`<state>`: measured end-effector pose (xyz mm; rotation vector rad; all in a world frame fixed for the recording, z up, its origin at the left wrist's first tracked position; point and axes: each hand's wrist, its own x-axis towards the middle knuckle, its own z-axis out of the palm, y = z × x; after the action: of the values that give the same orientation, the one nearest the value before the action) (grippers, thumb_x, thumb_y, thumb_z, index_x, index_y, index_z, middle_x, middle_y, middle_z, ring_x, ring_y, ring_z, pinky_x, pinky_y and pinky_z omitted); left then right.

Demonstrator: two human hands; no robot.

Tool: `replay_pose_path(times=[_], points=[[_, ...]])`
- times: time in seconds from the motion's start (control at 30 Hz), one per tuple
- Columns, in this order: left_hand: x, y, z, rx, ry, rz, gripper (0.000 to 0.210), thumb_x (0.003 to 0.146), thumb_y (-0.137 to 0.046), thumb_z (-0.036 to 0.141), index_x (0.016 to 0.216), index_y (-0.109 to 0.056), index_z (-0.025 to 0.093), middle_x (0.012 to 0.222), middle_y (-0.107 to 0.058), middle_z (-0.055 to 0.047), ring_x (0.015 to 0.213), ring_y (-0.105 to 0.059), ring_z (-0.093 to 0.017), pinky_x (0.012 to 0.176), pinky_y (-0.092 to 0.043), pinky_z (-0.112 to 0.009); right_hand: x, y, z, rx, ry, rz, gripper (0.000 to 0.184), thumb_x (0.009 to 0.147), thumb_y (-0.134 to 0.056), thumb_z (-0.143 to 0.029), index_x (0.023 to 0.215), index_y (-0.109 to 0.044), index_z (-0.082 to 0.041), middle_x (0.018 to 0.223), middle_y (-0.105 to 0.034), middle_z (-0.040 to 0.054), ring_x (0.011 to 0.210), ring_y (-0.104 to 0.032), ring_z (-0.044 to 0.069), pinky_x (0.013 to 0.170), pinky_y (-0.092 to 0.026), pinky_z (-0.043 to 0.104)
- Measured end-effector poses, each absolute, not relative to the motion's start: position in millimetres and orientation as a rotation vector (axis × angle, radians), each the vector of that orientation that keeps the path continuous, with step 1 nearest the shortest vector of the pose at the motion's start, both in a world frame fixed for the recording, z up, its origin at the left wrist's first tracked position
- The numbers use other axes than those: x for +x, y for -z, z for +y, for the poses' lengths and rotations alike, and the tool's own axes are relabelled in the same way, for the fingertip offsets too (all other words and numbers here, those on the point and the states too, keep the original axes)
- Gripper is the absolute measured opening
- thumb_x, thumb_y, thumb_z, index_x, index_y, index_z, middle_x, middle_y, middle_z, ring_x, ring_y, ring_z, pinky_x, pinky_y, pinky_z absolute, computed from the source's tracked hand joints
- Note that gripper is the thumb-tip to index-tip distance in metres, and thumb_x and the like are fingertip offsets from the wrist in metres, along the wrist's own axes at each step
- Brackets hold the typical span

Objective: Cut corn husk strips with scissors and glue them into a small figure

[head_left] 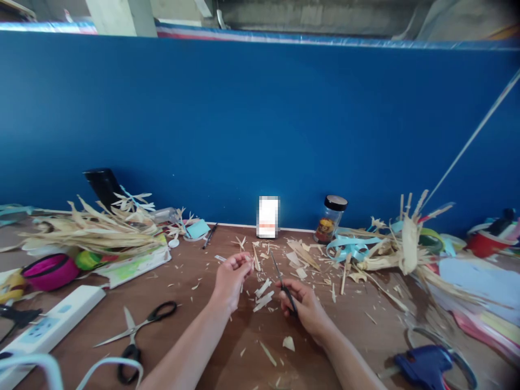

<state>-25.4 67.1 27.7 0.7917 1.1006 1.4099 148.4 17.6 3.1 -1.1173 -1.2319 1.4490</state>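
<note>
My left hand (232, 277) is raised over the middle of the table, thumb and fingertips pinched together. Whatever small pale bit sits between them is too small to make out. To its right, my right hand (301, 304) is closed around the black handles of a pair of scissors (289, 299). Their narrow blades point away from me and look nearly closed. Between and below the two hands lie several whitish strips (264, 301). Pale corn husk scraps (303, 254) are scattered on the table beyond the right hand.
Open scissors (132, 331) and a white power strip (52, 319) lie at left, near a heap of dried husks (101, 227). A lit phone (268, 218) leans on the blue partition (260, 119). A black-lidded jar (330, 219), blue ribbon (353, 248) and blue glue gun (424, 365) are at right.
</note>
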Motion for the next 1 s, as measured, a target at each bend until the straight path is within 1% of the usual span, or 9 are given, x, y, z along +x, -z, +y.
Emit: replay_pose_path(times=[0.1,0.2,0.33,0.47,0.57,0.67,0.8,0.9,1.0], points=[[-46.4,-29.4,75.7,0.999,-1.541,1.310,0.036,0.062,-0.067,0.025,0.097,-0.058,0.015,0.080,-0.066,-0.006,0.064,-0.059,-0.013,0.065,-0.047,-0.026,149.1,-2.1,18.1,-1.124,-1.455,-1.235,0.043,0.067,-0.065,-0.046,0.096,-0.058,-0.015,0.053,-0.050,-0.0050,0.048,-0.044,0.008,0.047,-0.037,0.020],[-67.0,-24.8,81.5,1.441,-1.579,1.719,0.019,0.071,-0.058,0.028,0.087,-0.063,0.017,0.084,-0.067,-0.008,0.075,-0.061,-0.017,0.074,-0.044,-0.028,148.4,-3.9,18.1,-1.130,-1.453,-1.224,0.042,0.066,-0.066,-0.046,0.094,-0.058,-0.016,0.054,-0.050,-0.0049,0.049,-0.045,0.008,0.048,-0.039,0.021],[-79.7,-15.0,83.0,2.058,-1.064,2.085,0.023,0.079,-0.045,0.021,0.086,-0.066,0.022,0.093,-0.067,-0.007,0.087,-0.059,-0.020,0.077,-0.040,-0.028,146.8,-7.8,17.1,-1.127,-1.455,-1.208,0.045,0.063,-0.067,-0.048,0.093,-0.059,-0.016,0.053,-0.051,-0.0042,0.049,-0.046,0.009,0.048,-0.039,0.022],[-79.5,-10.6,84.8,2.242,-0.727,2.130,0.032,0.078,-0.039,0.012,0.091,-0.067,0.021,0.097,-0.066,-0.008,0.093,-0.057,-0.021,0.080,-0.040,-0.028,146.7,-7.4,17.1,-1.150,-1.451,-1.213,0.045,0.062,-0.068,-0.050,0.092,-0.060,-0.016,0.053,-0.051,-0.0041,0.048,-0.047,0.010,0.049,-0.039,0.022],[-77.9,-8.7,86.6,2.232,-0.611,2.110,0.033,0.075,-0.039,0.009,0.086,-0.069,0.020,0.095,-0.067,-0.009,0.093,-0.057,-0.023,0.082,-0.040,-0.031,147.1,-5.7,17.6,-1.139,-1.449,-1.220,0.045,0.063,-0.067,-0.049,0.092,-0.059,-0.016,0.053,-0.051,-0.0041,0.049,-0.047,0.010,0.049,-0.040,0.023],[-75.7,-11.0,85.2,2.158,-0.746,2.135,0.032,0.074,-0.041,0.009,0.088,-0.068,0.019,0.106,-0.064,-0.010,0.100,-0.054,-0.025,0.086,-0.038,-0.034,147.6,-5.2,17.9,-1.133,-1.454,-1.213,0.044,0.063,-0.068,-0.048,0.093,-0.059,-0.017,0.055,-0.051,-0.0041,0.050,-0.047,0.010,0.049,-0.040,0.023],[-62.5,-26.9,74.0,2.099,-1.149,2.042,0.042,0.074,-0.043,0.011,0.111,-0.059,0.021,0.117,-0.057,-0.009,0.106,-0.048,-0.025,0.091,-0.034,-0.035,149.6,-5.2,18.3,-1.139,-1.450,-1.216,0.042,0.065,-0.066,-0.046,0.094,-0.058,-0.017,0.055,-0.052,-0.0041,0.049,-0.047,0.009,0.048,-0.039,0.022],[-43.1,-37.6,61.7,2.046,-1.156,1.658,0.029,0.076,-0.048,0.021,0.098,-0.065,0.025,0.098,-0.065,-0.007,0.089,-0.056,-0.022,0.082,-0.038,-0.030,152.0,-4.0,19.0,-1.141,-1.446,-1.205,0.040,0.068,-0.064,-0.045,0.096,-0.057,-0.017,0.056,-0.053,-0.0039,0.048,-0.048,0.009,0.044,-0.034,0.019],[-25.7,-34.7,53.0,1.827,-0.968,1.414,0.006,0.064,-0.062,0.024,0.067,-0.068,0.024,0.069,-0.066,-0.005,0.069,-0.056,-0.020,0.068,-0.039,-0.027,153.9,-2.1,19.9,-1.114,-1.466,-1.191,0.040,0.071,-0.062,-0.043,0.099,-0.056,-0.017,0.057,-0.053,-0.0044,0.048,-0.048,0.008,0.043,-0.032,0.018]])
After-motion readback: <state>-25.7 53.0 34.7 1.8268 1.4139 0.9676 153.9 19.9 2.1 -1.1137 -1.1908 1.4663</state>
